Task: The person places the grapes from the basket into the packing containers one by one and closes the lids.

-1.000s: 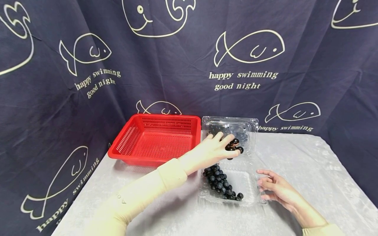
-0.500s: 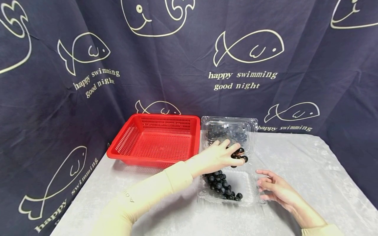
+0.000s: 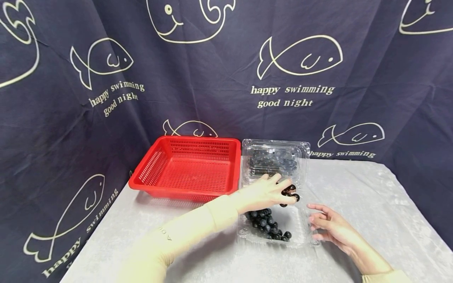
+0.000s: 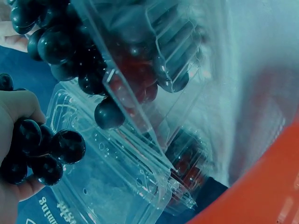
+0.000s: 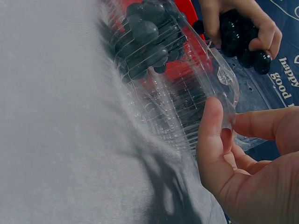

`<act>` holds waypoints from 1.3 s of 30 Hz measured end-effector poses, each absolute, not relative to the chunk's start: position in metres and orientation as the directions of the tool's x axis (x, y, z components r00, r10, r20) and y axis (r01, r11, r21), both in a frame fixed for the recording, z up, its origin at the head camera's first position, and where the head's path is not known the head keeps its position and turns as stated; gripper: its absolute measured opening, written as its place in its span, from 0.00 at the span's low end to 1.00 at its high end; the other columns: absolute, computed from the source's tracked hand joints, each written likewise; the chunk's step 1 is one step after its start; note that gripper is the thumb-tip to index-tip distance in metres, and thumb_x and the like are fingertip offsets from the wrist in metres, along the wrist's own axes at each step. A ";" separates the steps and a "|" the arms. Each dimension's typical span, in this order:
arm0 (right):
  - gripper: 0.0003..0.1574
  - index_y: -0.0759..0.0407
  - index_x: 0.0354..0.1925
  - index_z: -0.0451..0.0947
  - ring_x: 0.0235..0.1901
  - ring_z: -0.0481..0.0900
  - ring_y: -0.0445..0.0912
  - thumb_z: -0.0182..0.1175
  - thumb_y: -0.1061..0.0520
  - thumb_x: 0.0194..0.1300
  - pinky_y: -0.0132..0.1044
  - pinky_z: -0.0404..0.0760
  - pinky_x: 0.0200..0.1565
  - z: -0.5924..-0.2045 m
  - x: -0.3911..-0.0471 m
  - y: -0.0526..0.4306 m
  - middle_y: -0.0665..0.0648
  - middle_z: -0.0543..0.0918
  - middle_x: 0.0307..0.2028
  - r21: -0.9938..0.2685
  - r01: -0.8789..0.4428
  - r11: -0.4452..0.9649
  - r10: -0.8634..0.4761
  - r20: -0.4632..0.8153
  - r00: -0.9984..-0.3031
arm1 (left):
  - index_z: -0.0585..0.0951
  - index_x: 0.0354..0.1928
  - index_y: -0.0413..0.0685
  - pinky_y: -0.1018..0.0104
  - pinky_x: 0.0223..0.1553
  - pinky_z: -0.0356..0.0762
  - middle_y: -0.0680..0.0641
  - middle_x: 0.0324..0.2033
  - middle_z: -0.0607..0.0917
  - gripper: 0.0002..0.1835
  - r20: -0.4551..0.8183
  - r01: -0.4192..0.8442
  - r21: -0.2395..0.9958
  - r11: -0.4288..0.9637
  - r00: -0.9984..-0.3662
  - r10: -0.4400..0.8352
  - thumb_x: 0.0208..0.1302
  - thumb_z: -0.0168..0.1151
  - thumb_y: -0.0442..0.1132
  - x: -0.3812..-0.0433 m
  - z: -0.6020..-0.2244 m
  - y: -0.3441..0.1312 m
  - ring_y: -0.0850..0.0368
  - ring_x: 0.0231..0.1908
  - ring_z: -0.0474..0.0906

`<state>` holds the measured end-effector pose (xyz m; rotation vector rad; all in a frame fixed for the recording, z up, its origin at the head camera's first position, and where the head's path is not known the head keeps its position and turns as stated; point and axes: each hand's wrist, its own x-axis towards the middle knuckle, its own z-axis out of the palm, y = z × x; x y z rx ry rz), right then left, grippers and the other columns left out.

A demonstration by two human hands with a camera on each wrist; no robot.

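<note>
My left hand [image 3: 267, 192] grips a small bunch of dark grapes [image 3: 291, 195] over the hinge side of a clear plastic clamshell box [image 3: 301, 224]. In the left wrist view, thumb and fingers curl round this shiny bunch [image 4: 43, 149]. Another, longer bunch of grapes [image 3: 263, 224] lies along the left side of the box's base; my left arm covers its far end. At the right edge of the base is my right hand [image 3: 330, 226], fingers loosely spread. Its thumb [image 5: 212, 121] and index finger stand right at the plastic rim [image 5: 224, 77] in the right wrist view.
A red slotted plastic basket [image 3: 184, 194] stands left of the box, close to its lid. The box's clear lid [image 3: 304, 157] lies folded back behind the base. A grey cloth [image 3: 357, 196] covers the table, and a dark blue fish-print curtain [image 3: 226, 78] hangs round it.
My left hand has come back from over the lid toward the base, slightly to the right, carrying its bunch of grapes. My right hand has stayed at the box's right edge.
</note>
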<state>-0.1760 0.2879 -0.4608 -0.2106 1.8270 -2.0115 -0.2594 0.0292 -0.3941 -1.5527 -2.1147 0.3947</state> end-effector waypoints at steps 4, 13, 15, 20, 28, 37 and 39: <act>0.20 0.39 0.53 0.66 0.34 0.78 0.38 0.50 0.62 0.69 0.37 0.83 0.36 -0.461 -0.176 0.289 0.48 0.77 0.37 -0.979 0.200 -0.049 -0.401 -0.164 -0.901 | 0.66 0.59 0.80 0.61 0.41 0.74 0.50 0.64 0.64 0.26 0.158 0.834 -0.470 0.290 -0.244 0.957 0.66 0.52 0.39 -0.261 -0.398 0.034 0.52 0.56 0.65; 0.20 0.42 0.54 0.65 0.34 0.78 0.38 0.50 0.62 0.69 0.35 0.83 0.35 -0.461 -0.176 0.289 0.47 0.77 0.37 -0.978 0.199 -0.056 -0.401 -0.161 -0.902 | 0.65 0.63 0.82 0.58 0.50 0.74 0.53 0.66 0.62 0.27 0.049 0.888 -0.373 0.267 -0.269 0.962 0.67 0.50 0.40 -0.265 -0.407 0.041 0.53 0.61 0.61; 0.20 0.42 0.55 0.65 0.34 0.78 0.38 0.50 0.61 0.69 0.36 0.83 0.35 -0.461 -0.176 0.289 0.47 0.77 0.37 -0.978 0.199 -0.054 -0.400 -0.162 -0.902 | 0.65 0.63 0.82 0.58 0.51 0.74 0.53 0.66 0.62 0.28 0.025 0.895 -0.360 0.264 -0.274 0.962 0.68 0.50 0.40 -0.265 -0.409 0.042 0.54 0.62 0.60; 0.20 0.41 0.55 0.65 0.34 0.78 0.38 0.50 0.61 0.69 0.36 0.83 0.35 -0.461 -0.177 0.289 0.47 0.77 0.37 -0.978 0.206 -0.046 -0.396 -0.171 -0.902 | 0.65 0.62 0.82 0.57 0.53 0.72 0.54 0.64 0.62 0.25 -0.015 0.910 -0.326 0.256 -0.276 0.961 0.69 0.47 0.42 -0.265 -0.416 0.045 0.55 0.61 0.60; 0.19 0.40 0.54 0.65 0.35 0.78 0.39 0.50 0.60 0.69 0.36 0.83 0.35 -0.461 -0.177 0.289 0.47 0.77 0.38 -0.976 0.214 -0.029 -0.382 -0.187 -0.905 | 0.63 0.63 0.82 0.51 0.60 0.66 0.53 0.67 0.60 0.21 -0.083 0.928 -0.299 0.222 -0.257 0.963 0.73 0.37 0.47 -0.265 -0.423 0.054 0.52 0.65 0.58; 0.19 0.41 0.55 0.64 0.35 0.78 0.39 0.50 0.59 0.69 0.37 0.83 0.36 -0.460 -0.177 0.289 0.47 0.77 0.38 -0.974 0.224 -0.017 -0.373 -0.202 -0.906 | 0.61 0.65 0.83 0.53 0.64 0.61 0.53 0.70 0.57 0.22 -0.138 0.939 -0.247 0.239 -0.279 0.950 0.73 0.35 0.50 -0.264 -0.422 0.058 0.50 0.69 0.56; 0.19 0.41 0.55 0.64 0.35 0.78 0.39 0.51 0.59 0.69 0.37 0.83 0.36 -0.460 -0.177 0.289 0.47 0.78 0.38 -0.974 0.225 -0.021 -0.376 -0.201 -0.905 | 0.60 0.65 0.83 0.52 0.66 0.59 0.53 0.71 0.57 0.22 -0.155 0.940 -0.229 0.255 -0.293 0.943 0.73 0.35 0.51 -0.264 -0.422 0.060 0.49 0.70 0.54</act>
